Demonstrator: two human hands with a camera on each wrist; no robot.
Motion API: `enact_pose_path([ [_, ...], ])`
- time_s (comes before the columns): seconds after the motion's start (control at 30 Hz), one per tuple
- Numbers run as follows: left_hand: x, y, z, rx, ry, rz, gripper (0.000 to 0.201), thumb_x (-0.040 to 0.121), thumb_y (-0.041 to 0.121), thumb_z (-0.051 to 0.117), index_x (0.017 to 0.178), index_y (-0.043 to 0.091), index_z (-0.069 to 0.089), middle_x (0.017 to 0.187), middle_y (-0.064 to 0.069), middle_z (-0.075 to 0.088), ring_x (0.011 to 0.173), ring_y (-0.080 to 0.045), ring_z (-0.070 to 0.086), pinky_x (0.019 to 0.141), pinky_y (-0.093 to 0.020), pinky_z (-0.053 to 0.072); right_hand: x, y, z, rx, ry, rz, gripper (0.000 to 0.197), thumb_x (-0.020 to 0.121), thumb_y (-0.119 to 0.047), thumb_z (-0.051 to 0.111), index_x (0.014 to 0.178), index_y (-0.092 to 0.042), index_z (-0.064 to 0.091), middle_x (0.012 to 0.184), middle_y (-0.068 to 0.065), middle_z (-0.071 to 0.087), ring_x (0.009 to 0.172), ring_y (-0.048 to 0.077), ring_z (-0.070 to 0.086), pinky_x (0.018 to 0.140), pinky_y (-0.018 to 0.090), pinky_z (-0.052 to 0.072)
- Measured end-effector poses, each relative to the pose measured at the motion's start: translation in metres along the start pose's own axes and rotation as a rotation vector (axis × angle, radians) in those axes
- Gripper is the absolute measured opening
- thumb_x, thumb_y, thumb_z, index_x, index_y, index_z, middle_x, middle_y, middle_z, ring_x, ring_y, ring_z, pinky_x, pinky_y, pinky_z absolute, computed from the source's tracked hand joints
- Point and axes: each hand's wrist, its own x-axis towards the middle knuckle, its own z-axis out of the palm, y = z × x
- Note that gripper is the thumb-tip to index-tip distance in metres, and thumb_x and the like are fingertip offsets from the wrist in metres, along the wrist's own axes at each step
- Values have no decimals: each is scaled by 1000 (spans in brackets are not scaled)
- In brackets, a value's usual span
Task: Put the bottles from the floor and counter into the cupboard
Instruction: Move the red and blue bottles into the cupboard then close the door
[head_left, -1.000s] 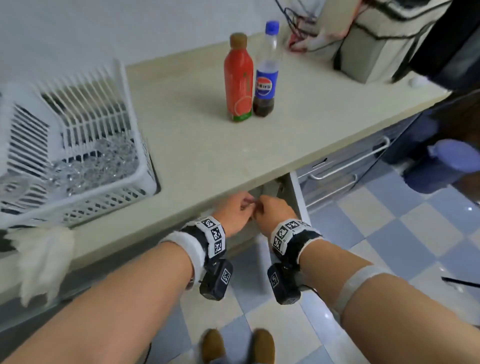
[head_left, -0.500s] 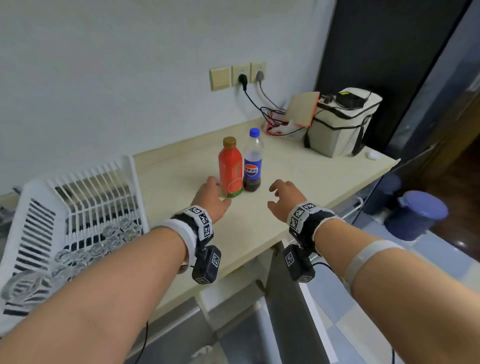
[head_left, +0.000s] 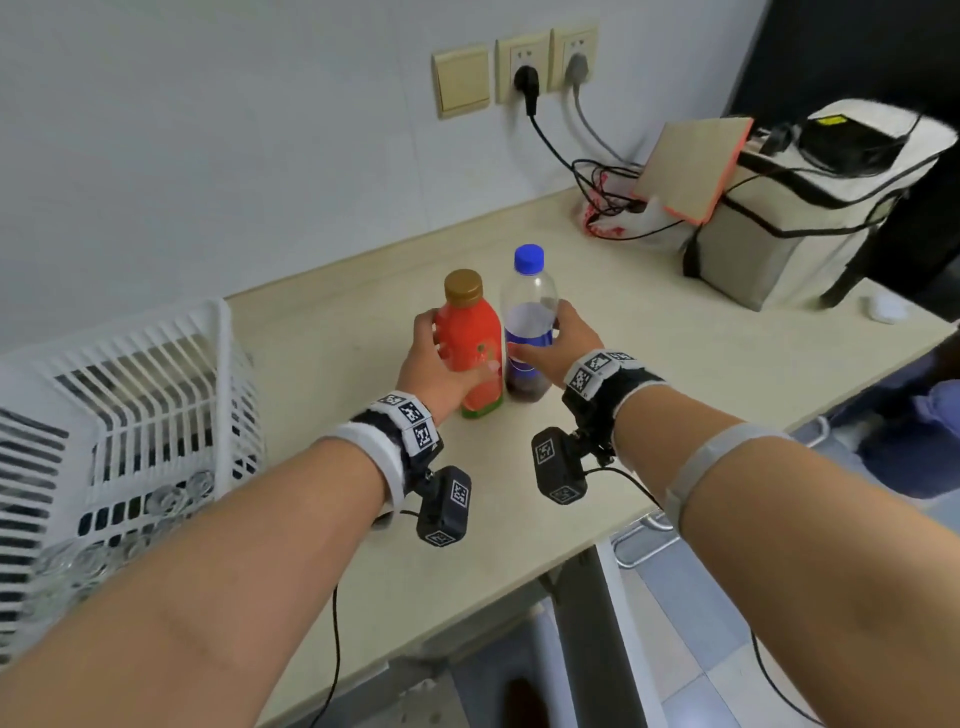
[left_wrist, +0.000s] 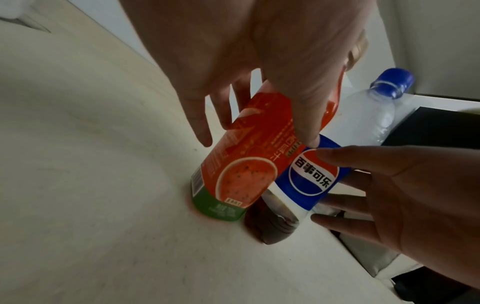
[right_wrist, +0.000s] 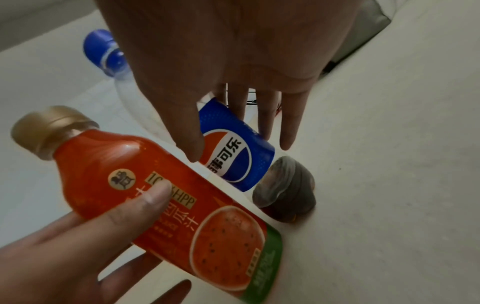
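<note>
On the beige countertop (head_left: 322, 374), the left hand (head_left: 434, 358) wrapped the red plastic juice bottle (head_left: 470, 345); at its 3 o'clock, touching, the right hand (head_left: 569, 340) clasped the clear blue-capped cola bottle (head_left: 530, 306).

Counter (head_left: 322, 364): matt, smooth, pale stone-look. On it, red juice bottle (head_left: 470, 345): glossy plastic, printed film label, satin gold cap. Cola bottle (head_left: 530, 322) beside it: clear plastic, glossy blue label. Basket (head_left: 156, 395) at counter's left: white plastic.
</note>
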Motion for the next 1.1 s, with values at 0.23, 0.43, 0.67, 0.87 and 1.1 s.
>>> enact_pose_path([
  [0.23, -20, -6, -11, 74, 29, 49, 77, 78, 28, 86, 137, 24, 38, 117, 4, 61, 101, -20, 64, 88, -28, 45, -27, 9, 4, 15, 71, 9, 69, 73, -39, 80, 130, -19, 47, 121, 1, 60, 97, 18, 54, 82, 32, 43],
  [0.43, -99, -32, -36, 71, -13, 92, 78, 74, 35, 87, 136, 28, 40, 121, 1, 61, 108, -24, 65, 89, -30, 47, -123, 18, 17, 37, 125, 26, 69, 71, -38, 81, 128, -18, 48, 118, 0, 59, 98, 19, 55, 81, 32, 44],
  [0.67, -218, -57, -69, 59, -140, 166, 78, 74, 40, 86, 136, 30, 39, 132, -3, 62, 111, -24, 65, 99, -41, 52, -268, 35, 45, 136, 251, 59, 59, 71, -35, 81, 119, -19, 50, 110, -1, 59, 98, 23, 61, 79, 34, 50],
  [0.87, -288, -79, -67, 87, -235, 255, 74, 67, 41, 90, 125, 37, 43, 125, 4, 63, 109, -21, 66, 94, -39, 55, -343, 68, 67, 148, 325, 149, 65, 68, -39, 83, 121, -20, 51, 108, -2, 63, 96, 22, 62, 85, 38, 53],
  [1.1, -323, -162, -24, 91, -414, 85, 71, 69, 32, 91, 118, 43, 42, 107, 25, 58, 99, -9, 64, 82, -18, 48, -367, 134, 110, 66, 192, 278, 58, 67, -37, 85, 115, -21, 57, 91, -6, 62, 84, 16, 59, 69, 24, 44],
])
